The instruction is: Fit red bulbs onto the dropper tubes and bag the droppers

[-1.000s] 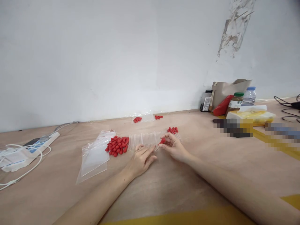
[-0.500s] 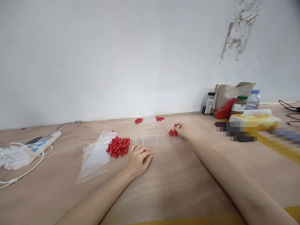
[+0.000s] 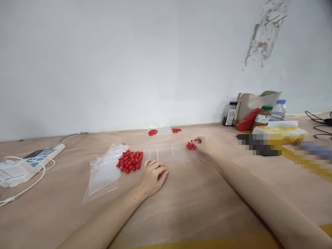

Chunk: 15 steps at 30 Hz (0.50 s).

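Observation:
My right hand [image 3: 202, 144] pinches a red dropper bulb [image 3: 192, 141] at the top end of the rightmost glass tubes. Beside its fingertips, several red-bulbed droppers [image 3: 190, 146] lie side by side, tubes pointing toward me. A row of bare clear dropper tubes [image 3: 168, 155] stretches left from there. My left hand [image 3: 154, 177] rests palm down on the table below the row's left end, fingers loosely bent and holding nothing. Left of it lies a pile of loose red bulbs [image 3: 130, 161], partly against clear plastic bags [image 3: 103, 176].
Near the wall, a clear bag [image 3: 162, 130] lies with small groups of red bulbs. A power strip [image 3: 49, 159] with white cables sits at the left. On the right stand a dark-capped bottle [image 3: 229, 114], a grey bag [image 3: 252, 102], a green-lidded jar [image 3: 263, 116] and a yellow tissue pack [image 3: 282, 133].
My right hand has come slightly lower, bringing its fingertips and the pinched red bulb against the red-bulbed droppers. The left hand stays in place; the view has shifted a little.

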### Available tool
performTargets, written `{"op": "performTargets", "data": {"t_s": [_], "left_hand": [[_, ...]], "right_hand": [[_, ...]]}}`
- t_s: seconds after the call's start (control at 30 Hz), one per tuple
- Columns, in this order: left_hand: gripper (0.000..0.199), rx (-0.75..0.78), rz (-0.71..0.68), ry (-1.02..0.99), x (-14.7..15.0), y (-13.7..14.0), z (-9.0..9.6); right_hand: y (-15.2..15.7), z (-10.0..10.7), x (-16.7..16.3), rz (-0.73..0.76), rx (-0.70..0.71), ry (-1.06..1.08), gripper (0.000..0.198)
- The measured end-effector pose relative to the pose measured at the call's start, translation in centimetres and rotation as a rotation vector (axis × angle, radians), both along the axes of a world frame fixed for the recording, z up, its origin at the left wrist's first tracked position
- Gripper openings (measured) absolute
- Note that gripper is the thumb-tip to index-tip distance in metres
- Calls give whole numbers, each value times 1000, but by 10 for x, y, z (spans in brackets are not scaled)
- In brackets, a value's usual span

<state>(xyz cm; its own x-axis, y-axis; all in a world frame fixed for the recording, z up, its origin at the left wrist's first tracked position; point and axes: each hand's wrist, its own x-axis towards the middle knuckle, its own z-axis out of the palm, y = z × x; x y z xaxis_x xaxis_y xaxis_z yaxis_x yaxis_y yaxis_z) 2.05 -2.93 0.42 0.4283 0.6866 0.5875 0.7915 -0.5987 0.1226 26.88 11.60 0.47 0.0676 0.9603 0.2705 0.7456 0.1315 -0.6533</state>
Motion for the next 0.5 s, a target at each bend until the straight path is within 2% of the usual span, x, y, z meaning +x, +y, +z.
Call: {"op": "performTargets", "data": {"t_s": [0.13, 0.27, 0.43, 0.5], "left_hand": [[15, 13, 23, -7, 0, 0, 1], [16, 31, 84, -15, 2, -1, 0], [9, 74, 163, 14, 1, -1, 2], [10, 119, 257, 50, -7, 2, 9]], "right_hand": [[-20, 2, -6, 34, -5, -50, 19], [-36, 10, -22, 75, -69, -139, 20], [-38, 19, -39, 15, -183, -251, 13], [-35, 21, -43, -1, -211, -276, 16]]}}
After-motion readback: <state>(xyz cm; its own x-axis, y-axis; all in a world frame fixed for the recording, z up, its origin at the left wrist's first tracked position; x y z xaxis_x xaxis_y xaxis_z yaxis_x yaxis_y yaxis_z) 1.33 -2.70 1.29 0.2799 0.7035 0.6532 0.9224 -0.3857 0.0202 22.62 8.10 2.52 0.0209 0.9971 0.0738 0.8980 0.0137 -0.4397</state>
